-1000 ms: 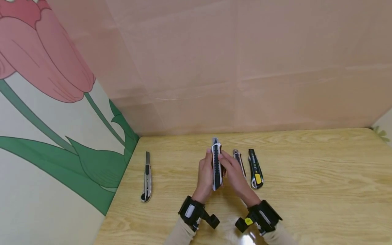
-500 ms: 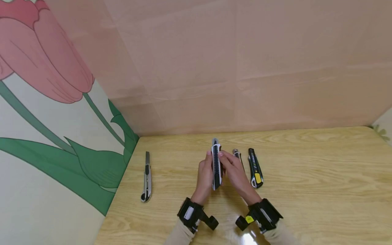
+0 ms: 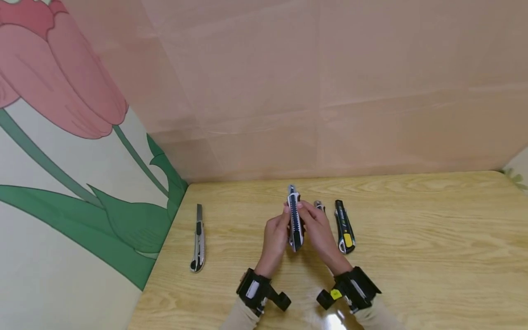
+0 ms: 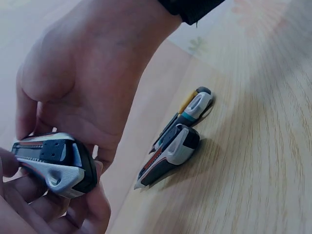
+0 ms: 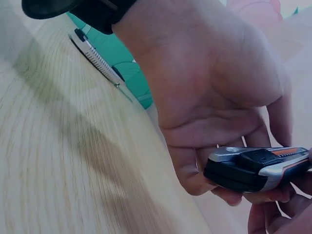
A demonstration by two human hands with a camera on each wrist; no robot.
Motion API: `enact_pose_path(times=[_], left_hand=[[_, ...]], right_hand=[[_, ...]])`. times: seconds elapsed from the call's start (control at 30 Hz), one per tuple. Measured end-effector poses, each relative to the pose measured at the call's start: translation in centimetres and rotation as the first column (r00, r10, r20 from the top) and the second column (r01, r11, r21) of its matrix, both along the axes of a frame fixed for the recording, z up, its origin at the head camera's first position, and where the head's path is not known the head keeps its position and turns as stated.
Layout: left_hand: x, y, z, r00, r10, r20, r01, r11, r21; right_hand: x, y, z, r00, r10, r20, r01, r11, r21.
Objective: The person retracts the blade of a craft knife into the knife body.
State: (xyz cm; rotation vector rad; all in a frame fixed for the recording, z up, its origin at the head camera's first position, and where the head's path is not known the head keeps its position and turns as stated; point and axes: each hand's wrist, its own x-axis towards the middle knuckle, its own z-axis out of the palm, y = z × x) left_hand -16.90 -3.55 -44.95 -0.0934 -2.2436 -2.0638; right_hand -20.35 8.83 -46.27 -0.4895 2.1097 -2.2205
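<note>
A utility knife [image 3: 294, 217] in white and black is held upright between both hands, metal tip away from the person. My left hand [image 3: 275, 236] grips its left side, thumb on the edge; in the right wrist view this hand's fingers [image 5: 190, 168] curl under the knife's end. My right hand [image 3: 321, 231] pinches the opposite side near the top with its thumb. In the left wrist view a black slider [image 4: 53, 150] shows on the knife's body. Behind the right hand lies a second utility knife [image 3: 319, 205], mostly hidden; a black-and-yellow one [image 3: 345, 228] is beside it.
A silver snap-off knife [image 3: 198, 243] with its blade out lies at the left of the wooden table [image 3: 433, 247]. A pink sheet [image 3: 330, 91] covers the back wall; a tulip mural [image 3: 62, 82] is on the left wall. Both wrists wear black camera straps [image 3: 358, 291].
The held knife has shifted slightly right, and its lower end has risen a little. My left thumb has bent and moved lower along the side. The knives on the table stay put.
</note>
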Motion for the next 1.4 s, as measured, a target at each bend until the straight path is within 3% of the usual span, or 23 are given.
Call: enact_pose_path(times=[0.23, 0.33, 0.47, 0.57, 0.73, 0.9, 1.17, 1.3, 1.4], left_hand=[[-0.3, 0.0, -0.9, 0.994, 0.072, -0.082, -0.075, 0.996, -0.038], [-0.9, -0.1, -2.2, 0.990, 0.099, -0.098, -0.105, 0.993, -0.061], [-1.8, -0.5, -4.0, 0.985, 0.126, -0.120, -0.139, 0.984, -0.108], [-2.0, -0.6, -4.6, 0.982, 0.141, -0.126, -0.160, 0.974, -0.157], [-2.1, -0.7, -5.0, 0.982, 0.164, -0.098, -0.184, 0.950, -0.252], [-2.4, -0.6, -5.1, 0.976, 0.193, -0.096, -0.215, 0.916, -0.340], [-3.5, -0.2, -5.6, 0.970, 0.164, -0.177, -0.235, 0.814, -0.531], [-3.8, -0.1, -5.9, 0.967, 0.145, -0.208, -0.242, 0.774, -0.585], [-4.1, 0.1, -5.9, 0.970, 0.134, -0.201, -0.231, 0.759, -0.608]], right_hand=[[-1.0, 0.0, -1.6, 0.999, -0.030, 0.016, 0.030, 0.999, 0.045], [-1.1, 0.1, -1.7, 0.999, -0.030, 0.010, 0.030, 0.998, 0.053], [-1.1, 0.4, -1.7, 0.994, -0.103, -0.036, 0.108, 0.982, 0.158], [-1.1, 0.8, -1.8, 0.984, -0.162, -0.072, 0.175, 0.957, 0.233], [-1.5, 1.6, -1.6, 0.974, -0.211, -0.085, 0.224, 0.953, 0.206], [-1.9, 2.5, -1.1, 0.968, -0.242, -0.071, 0.250, 0.956, 0.152], [-0.6, 3.4, 1.7, 0.972, -0.233, -0.017, 0.234, 0.970, 0.063], [-1.2, 3.4, 0.7, 0.973, -0.230, -0.022, 0.230, 0.972, 0.043], [-1.9, 3.5, -0.5, 0.971, -0.235, -0.041, 0.237, 0.970, 0.055]])
